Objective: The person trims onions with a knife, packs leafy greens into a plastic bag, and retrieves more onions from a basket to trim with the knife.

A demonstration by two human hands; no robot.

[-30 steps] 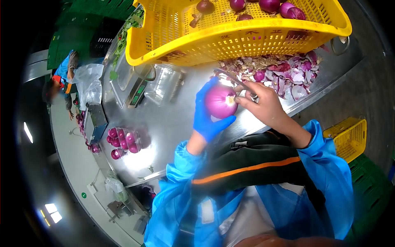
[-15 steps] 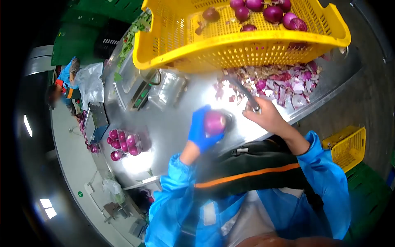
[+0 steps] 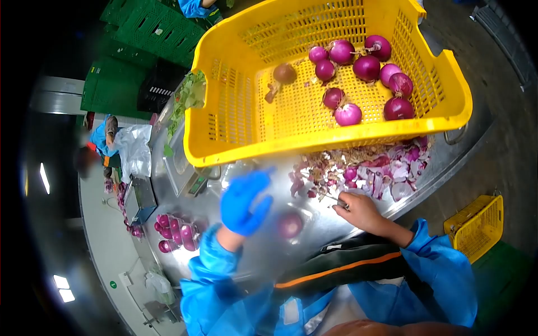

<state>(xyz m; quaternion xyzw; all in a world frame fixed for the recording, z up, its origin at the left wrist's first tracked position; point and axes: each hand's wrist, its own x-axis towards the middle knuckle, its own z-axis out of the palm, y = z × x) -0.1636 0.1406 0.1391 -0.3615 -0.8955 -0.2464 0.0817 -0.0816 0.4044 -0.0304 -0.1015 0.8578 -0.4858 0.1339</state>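
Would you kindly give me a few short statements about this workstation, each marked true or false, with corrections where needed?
1. The left hand wears a blue glove. True.
2. The right hand holds a metal tool. True.
3. The left hand is gripping an onion. False: it shows no onion in its grip; a peeled onion sits on the metal table.
4. The large crate is green. False: it is yellow.
5. Loose onion skins lie on the metal table beside the large crate. True.
6. The smaller crate stands on the metal table. False: it is beyond the edge.
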